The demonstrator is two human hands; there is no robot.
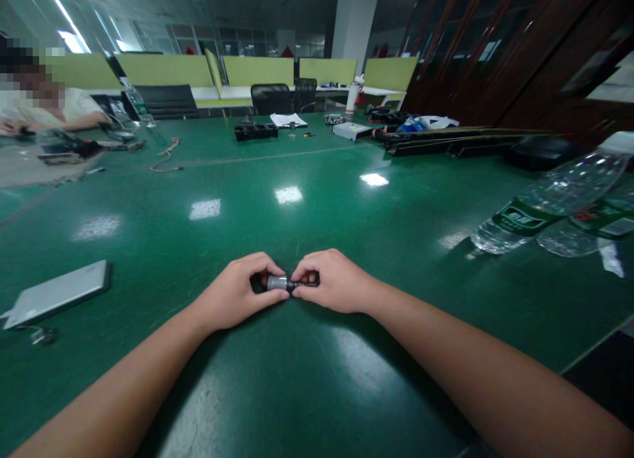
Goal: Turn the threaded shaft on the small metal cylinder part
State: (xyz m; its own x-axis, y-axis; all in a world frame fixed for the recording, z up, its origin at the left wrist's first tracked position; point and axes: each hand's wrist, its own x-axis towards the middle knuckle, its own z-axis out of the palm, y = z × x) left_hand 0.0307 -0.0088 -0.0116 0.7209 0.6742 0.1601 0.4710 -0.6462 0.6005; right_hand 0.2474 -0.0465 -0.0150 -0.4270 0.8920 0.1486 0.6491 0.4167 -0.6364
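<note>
A small grey metal cylinder (277,283) with a thin dark shaft-like part (297,285) on its right side is held low over the green table (317,227), near the middle of the head view. Thumb and fingers of my left hand (245,290) grip the cylinder. My right hand (339,283) pinches the dark part just to the right, its thumb and fingertips closed around it. The two hands' fingertips are close together. Part of the dark piece is hidden by my right fingers.
A grey flat device (62,292) lies at the left. Clear bottles (525,217) stand at the right. Farther back are a black tray (256,130), papers (288,120), a silver box (352,130) and long dark strips (446,140). A person (64,111) sits at the far left.
</note>
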